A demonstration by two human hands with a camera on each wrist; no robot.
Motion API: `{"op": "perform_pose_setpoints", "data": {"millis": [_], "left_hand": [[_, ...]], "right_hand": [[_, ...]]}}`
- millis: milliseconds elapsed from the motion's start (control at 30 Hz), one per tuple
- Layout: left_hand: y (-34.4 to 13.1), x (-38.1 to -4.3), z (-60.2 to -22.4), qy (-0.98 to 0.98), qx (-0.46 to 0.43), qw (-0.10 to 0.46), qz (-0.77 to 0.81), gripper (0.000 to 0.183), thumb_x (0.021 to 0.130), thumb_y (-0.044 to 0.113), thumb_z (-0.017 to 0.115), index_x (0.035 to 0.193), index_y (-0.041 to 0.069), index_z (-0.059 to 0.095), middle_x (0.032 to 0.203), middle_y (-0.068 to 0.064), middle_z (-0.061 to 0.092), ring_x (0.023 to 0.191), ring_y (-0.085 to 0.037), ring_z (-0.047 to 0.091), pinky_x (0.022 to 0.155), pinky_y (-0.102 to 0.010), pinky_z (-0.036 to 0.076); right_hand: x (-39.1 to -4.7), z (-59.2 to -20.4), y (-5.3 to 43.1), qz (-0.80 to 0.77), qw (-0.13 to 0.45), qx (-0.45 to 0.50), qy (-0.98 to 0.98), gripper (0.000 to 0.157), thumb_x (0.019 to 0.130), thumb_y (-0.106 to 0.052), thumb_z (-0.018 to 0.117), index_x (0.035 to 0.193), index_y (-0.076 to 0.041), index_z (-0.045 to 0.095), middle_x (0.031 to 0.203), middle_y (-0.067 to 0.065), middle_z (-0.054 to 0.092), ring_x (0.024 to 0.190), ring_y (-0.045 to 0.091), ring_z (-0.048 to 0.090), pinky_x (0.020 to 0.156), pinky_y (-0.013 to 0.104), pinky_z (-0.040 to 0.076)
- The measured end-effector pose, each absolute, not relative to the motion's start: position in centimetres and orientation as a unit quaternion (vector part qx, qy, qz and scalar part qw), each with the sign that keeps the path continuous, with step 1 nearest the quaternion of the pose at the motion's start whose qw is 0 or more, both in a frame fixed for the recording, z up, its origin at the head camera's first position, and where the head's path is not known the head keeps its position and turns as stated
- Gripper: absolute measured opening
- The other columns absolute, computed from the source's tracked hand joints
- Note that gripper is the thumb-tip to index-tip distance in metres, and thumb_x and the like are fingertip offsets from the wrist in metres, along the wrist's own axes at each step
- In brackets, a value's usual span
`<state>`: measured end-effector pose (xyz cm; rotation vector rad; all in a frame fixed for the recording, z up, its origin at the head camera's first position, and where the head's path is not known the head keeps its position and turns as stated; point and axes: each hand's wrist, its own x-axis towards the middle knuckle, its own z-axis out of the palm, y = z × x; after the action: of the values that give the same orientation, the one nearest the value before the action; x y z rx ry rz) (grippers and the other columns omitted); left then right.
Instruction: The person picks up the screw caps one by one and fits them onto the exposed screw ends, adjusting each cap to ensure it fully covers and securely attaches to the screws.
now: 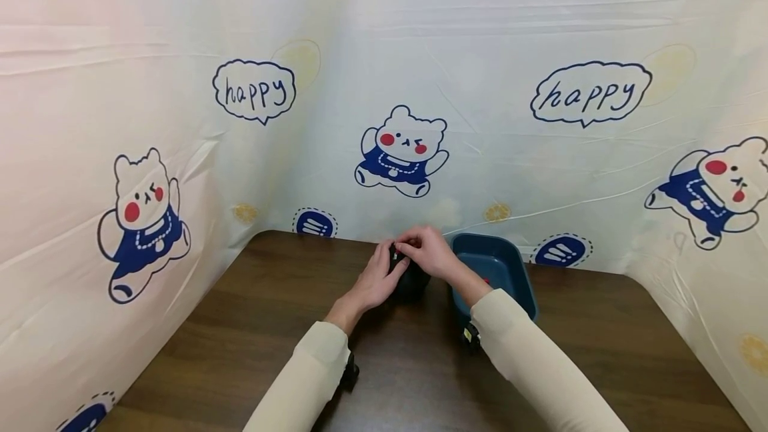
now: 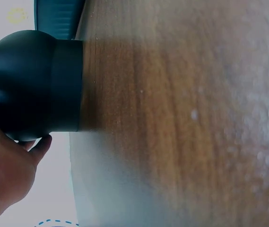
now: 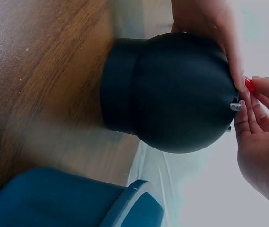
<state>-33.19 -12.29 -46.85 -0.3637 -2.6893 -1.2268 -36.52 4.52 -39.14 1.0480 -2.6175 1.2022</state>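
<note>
A matte black, ball-shaped housing (image 1: 413,285) with a narrower cylindrical base stands upright on the wooden table. Its round body (image 3: 181,94) carries a short threaded metal stud (image 3: 236,107) at the top, and a second metal tip shows beside it. My left hand (image 1: 377,279) holds the housing from the left side, thumb and fingers spread around its curve. Over the top, my right hand (image 1: 429,252) pinches a small red piece (image 3: 249,84) between thumb and fingers, close to the left thumb tip. What kind of piece it is cannot be made out, as fingers cover most of it.
A dark blue plastic tray (image 1: 523,272) stands just right of the housing, partly behind the right forearm. Something small and red (image 1: 487,281) shows inside it. A printed curtain (image 1: 480,172) hangs behind the brown table (image 1: 240,339).
</note>
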Motion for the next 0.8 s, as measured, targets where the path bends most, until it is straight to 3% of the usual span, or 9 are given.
{"op": "perform_pose_setpoints", "data": {"millis": [567, 800], "left_hand": [[-12.45, -33.32, -46.83, -0.9, -0.131, 0.082, -0.407, 0.069, 0.107, 0.059, 0.035, 0.159, 0.015, 0.025, 0.158, -0.007, 0.032, 0.145, -0.025, 0.035, 0.115, -0.05, 0.036], [-12.49, -33.13, -46.76, -0.901, -0.136, 0.077, -0.405, 0.069, 0.107, 0.057, 0.037, 0.159, 0.014, 0.024, 0.159, -0.007, 0.031, 0.145, -0.024, 0.034, 0.116, -0.049, 0.035]], "right_hand": [[-36.52, -39.64, 4.09, 0.392, 0.043, 0.329, -0.858, 0.015, 0.098, -0.013, 0.071, 0.11, -0.008, 0.078, 0.104, 0.005, 0.074, 0.089, 0.017, 0.066, 0.084, 0.036, 0.057], [-36.46, -40.13, 3.97, 0.399, 0.06, 0.328, -0.854, 0.01, 0.095, -0.014, 0.075, 0.102, -0.01, 0.079, 0.095, 0.001, 0.073, 0.081, 0.014, 0.064, 0.076, 0.032, 0.056]]}}
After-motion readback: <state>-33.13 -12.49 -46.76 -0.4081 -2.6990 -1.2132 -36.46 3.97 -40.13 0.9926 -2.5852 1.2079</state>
